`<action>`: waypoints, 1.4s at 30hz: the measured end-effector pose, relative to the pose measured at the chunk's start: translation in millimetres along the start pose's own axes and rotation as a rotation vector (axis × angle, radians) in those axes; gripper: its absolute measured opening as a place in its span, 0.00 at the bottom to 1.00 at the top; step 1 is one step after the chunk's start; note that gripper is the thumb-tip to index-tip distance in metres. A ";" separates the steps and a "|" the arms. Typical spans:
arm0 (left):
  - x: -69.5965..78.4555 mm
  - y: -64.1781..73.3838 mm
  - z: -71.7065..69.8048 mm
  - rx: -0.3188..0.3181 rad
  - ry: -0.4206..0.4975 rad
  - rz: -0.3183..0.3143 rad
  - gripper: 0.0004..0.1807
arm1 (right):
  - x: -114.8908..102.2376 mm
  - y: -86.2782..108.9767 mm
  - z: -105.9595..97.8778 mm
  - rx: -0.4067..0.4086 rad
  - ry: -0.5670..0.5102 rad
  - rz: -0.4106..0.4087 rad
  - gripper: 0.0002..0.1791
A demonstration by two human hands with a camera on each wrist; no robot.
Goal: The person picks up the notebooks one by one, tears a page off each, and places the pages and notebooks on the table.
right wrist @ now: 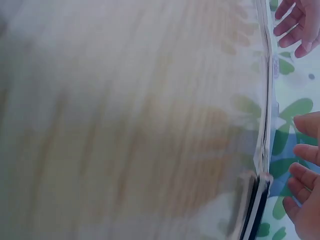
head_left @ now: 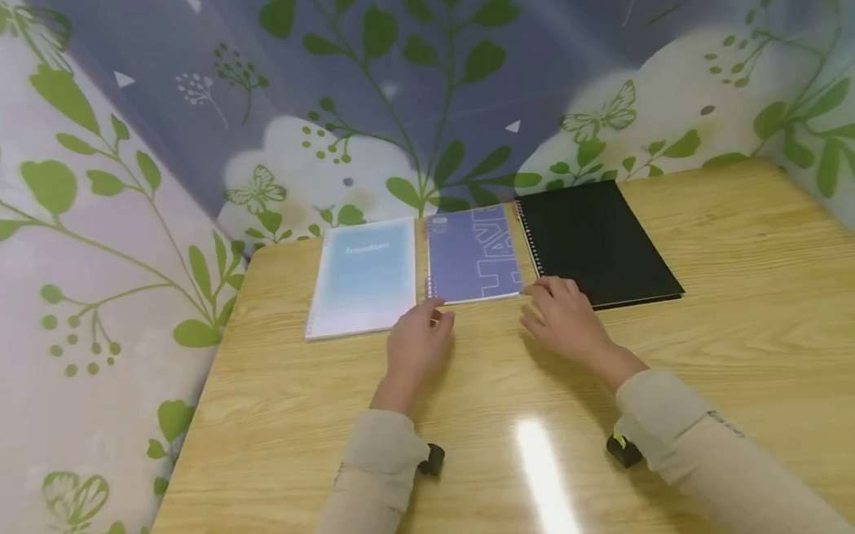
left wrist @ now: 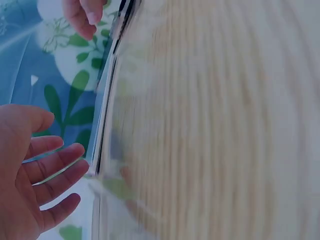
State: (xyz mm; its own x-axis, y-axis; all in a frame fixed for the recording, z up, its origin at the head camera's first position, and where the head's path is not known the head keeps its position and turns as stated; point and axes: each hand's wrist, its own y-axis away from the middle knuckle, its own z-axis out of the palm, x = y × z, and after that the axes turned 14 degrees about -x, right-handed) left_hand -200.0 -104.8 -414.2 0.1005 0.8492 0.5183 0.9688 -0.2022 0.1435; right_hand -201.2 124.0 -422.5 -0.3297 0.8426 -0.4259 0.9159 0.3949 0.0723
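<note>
Three spiral notebooks lie side by side toward the back of the table. On the left is a light blue and white notebook (head_left: pixel 362 275), in the middle a smaller purple notebook (head_left: pixel 463 252) with large outlined letters, on the right a larger black notebook (head_left: pixel 598 244). My left hand (head_left: pixel 419 339) has its fingertips at the purple notebook's lower left corner, beside the light blue one. My right hand (head_left: pixel 566 316) reaches the purple notebook's lower right corner and overlaps the black notebook's near left corner. In the left wrist view, the left fingers (left wrist: pixel 57 167) are spread and loosely bent.
The wooden table (head_left: pixel 298 438) carries a bright light reflection. Behind it and to the left rise walls (head_left: pixel 453 77) covered in a leaf and butterfly print. Each sleeve cuff has a small black device (head_left: pixel 624 451) at the wrist.
</note>
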 end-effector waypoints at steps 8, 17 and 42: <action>-26.0 -1.9 -12.3 0.078 0.028 -0.074 0.20 | -7.7 -7.1 6.7 -0.020 -0.051 -0.056 0.23; -64.9 12.7 -27.0 0.130 0.045 -0.133 0.19 | -19.3 -14.1 12.1 -0.065 -0.206 -0.057 0.27; -145.9 34.9 -58.5 0.187 0.126 -0.388 0.27 | -75.2 -56.1 51.9 -0.049 -0.541 0.014 0.20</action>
State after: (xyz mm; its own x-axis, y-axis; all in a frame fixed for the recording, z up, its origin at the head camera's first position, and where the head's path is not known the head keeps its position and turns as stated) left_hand -194.1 -264.4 -435.5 -0.2959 0.7763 0.5567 0.9547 0.2212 0.1990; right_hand -215.9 19.4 -441.3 -0.1407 0.5441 -0.8272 0.9034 0.4123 0.1176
